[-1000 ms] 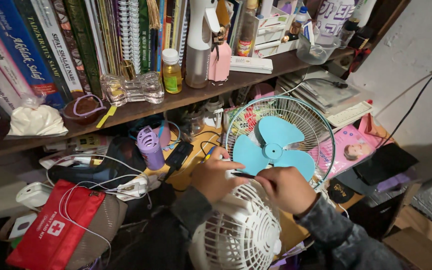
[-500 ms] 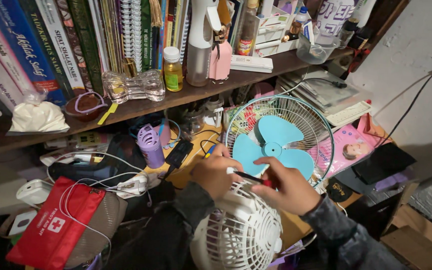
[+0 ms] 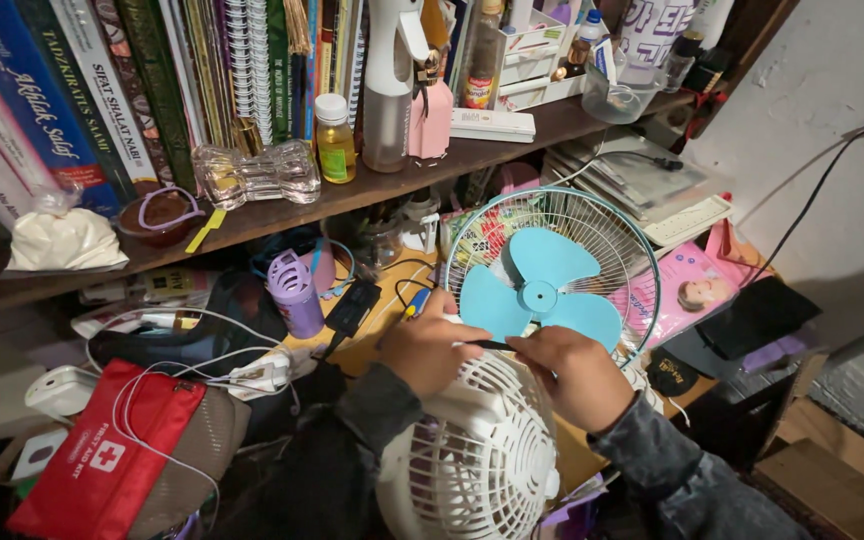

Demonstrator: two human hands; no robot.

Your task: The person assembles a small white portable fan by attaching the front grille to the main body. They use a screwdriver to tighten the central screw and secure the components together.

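Observation:
A small white fan [image 3: 472,460] with a domed grille lies in front of me, low in the head view. My left hand [image 3: 424,348] rests on its top edge. My right hand [image 3: 574,375] is closed around a thin screwdriver [image 3: 487,345] with a dark shaft, whose tip points left toward my left hand at the white fan's top. Just behind both hands stands a second fan with light blue blades [image 3: 542,295] inside a wire guard [image 3: 607,235].
A wooden shelf [image 3: 372,190] holds books, a yellow bottle [image 3: 334,140] and a white spray bottle [image 3: 392,85]. To the left lie a red first-aid pouch [image 3: 102,465], white cables and a purple cup [image 3: 297,292]. A pink box [image 3: 697,290] sits at right.
My right hand has closed and drawn in toward the white fan's top, hiding the red handle that showed half a second ago. My left hand has stayed on the fan.

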